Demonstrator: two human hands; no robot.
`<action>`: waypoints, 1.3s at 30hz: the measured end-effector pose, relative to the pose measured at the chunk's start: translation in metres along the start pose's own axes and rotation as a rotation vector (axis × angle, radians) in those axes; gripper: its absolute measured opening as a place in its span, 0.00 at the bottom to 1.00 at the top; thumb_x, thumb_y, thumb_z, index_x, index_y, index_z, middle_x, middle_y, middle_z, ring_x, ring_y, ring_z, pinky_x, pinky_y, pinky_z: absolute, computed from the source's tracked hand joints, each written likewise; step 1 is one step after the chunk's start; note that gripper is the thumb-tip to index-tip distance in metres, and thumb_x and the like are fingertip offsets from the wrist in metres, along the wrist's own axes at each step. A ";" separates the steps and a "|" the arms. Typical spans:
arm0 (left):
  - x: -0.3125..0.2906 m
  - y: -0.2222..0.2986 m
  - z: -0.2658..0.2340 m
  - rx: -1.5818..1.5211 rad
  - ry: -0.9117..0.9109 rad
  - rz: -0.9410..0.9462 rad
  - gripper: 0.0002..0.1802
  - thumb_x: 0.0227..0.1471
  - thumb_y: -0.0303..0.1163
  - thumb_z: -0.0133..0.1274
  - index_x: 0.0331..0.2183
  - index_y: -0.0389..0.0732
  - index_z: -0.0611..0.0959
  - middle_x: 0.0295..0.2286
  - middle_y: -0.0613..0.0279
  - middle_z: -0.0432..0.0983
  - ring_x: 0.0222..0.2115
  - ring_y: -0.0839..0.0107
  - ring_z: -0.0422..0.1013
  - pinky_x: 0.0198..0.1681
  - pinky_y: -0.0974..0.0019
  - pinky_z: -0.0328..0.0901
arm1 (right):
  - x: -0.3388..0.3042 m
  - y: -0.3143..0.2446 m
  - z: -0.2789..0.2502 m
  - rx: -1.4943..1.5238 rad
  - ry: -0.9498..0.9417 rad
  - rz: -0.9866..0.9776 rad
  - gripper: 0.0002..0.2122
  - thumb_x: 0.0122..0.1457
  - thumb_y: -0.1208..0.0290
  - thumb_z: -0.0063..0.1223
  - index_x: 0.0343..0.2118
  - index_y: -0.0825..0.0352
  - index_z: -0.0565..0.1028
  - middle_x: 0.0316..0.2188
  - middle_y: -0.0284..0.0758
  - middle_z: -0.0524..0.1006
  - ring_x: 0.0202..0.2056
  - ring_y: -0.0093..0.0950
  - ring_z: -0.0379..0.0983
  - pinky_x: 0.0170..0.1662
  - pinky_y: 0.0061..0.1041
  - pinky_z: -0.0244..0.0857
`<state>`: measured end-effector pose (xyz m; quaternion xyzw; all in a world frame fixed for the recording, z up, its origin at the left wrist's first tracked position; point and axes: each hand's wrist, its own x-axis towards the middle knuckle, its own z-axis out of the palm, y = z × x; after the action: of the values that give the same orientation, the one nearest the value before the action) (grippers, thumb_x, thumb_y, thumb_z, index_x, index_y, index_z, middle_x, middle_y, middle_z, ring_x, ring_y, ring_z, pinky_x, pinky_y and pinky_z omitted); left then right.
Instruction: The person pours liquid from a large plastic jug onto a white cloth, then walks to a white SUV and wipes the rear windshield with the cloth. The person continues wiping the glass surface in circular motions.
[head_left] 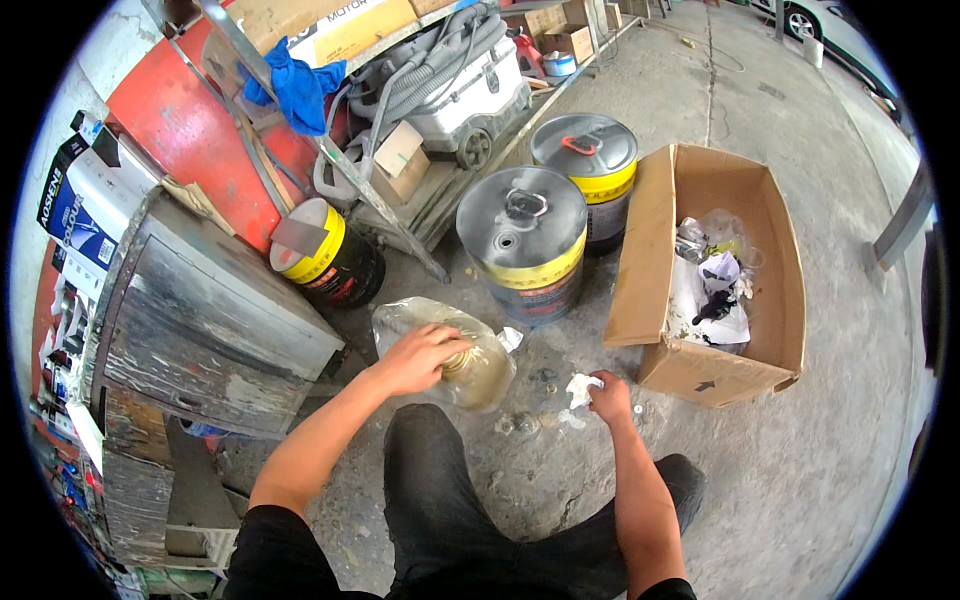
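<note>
My left hand (pixel 420 357) reaches over a large clear plastic container (pixel 490 370) with a cloudy, brownish tint, standing on the concrete floor ahead of my left knee. Its fingers curl around the ringed, yellowish top, and part of that top is hidden beneath them. A small white scrap (pixel 510 339) lies against the container's right edge. Out to the right, my right hand (pixel 610 396) is closed on a crumpled white tissue (pixel 581 389), held low above the floor. Between the two hands, a small clear round object (pixel 524 423) rests on stained concrete.
Two drums, one grey-topped (pixel 522 220) and one with a red handle (pixel 585 150), stand ahead. An open cardboard box (pixel 690 365) with rubbish is at right. A smaller drum (pixel 325 250) and a worn metal cabinet (pixel 200 310) flank my left. A metal rack (pixel 385 215) stands behind.
</note>
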<state>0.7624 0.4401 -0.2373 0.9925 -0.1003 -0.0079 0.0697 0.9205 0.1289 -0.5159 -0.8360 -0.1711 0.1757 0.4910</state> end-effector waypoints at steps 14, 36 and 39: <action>0.010 0.004 -0.003 0.015 -0.175 -0.196 0.28 0.43 0.39 0.61 0.47 0.40 0.78 0.44 0.53 0.71 0.48 0.53 0.67 0.49 0.57 0.65 | 0.000 0.002 -0.003 0.019 0.025 -0.017 0.13 0.52 0.77 0.52 0.41 0.69 0.78 0.25 0.41 0.80 0.21 0.29 0.78 0.24 0.28 0.73; 0.008 0.015 -0.004 -0.016 -0.079 -0.438 0.29 0.43 0.42 0.61 0.47 0.39 0.78 0.40 0.53 0.73 0.44 0.53 0.71 0.48 0.56 0.66 | 0.001 0.001 -0.008 0.057 0.039 0.010 0.12 0.52 0.77 0.53 0.41 0.70 0.78 0.28 0.42 0.80 0.22 0.30 0.79 0.24 0.28 0.74; 0.008 0.012 -0.007 -0.018 -0.163 -0.398 0.27 0.44 0.38 0.61 0.47 0.40 0.78 0.42 0.54 0.72 0.47 0.53 0.69 0.50 0.57 0.65 | -0.002 -0.011 -0.011 0.076 -0.001 0.054 0.13 0.52 0.77 0.53 0.41 0.70 0.78 0.29 0.42 0.80 0.23 0.30 0.79 0.24 0.28 0.73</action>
<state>0.7685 0.4280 -0.2293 0.9881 0.0923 -0.1026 0.0675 0.9230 0.1248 -0.5008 -0.8209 -0.1420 0.1953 0.5175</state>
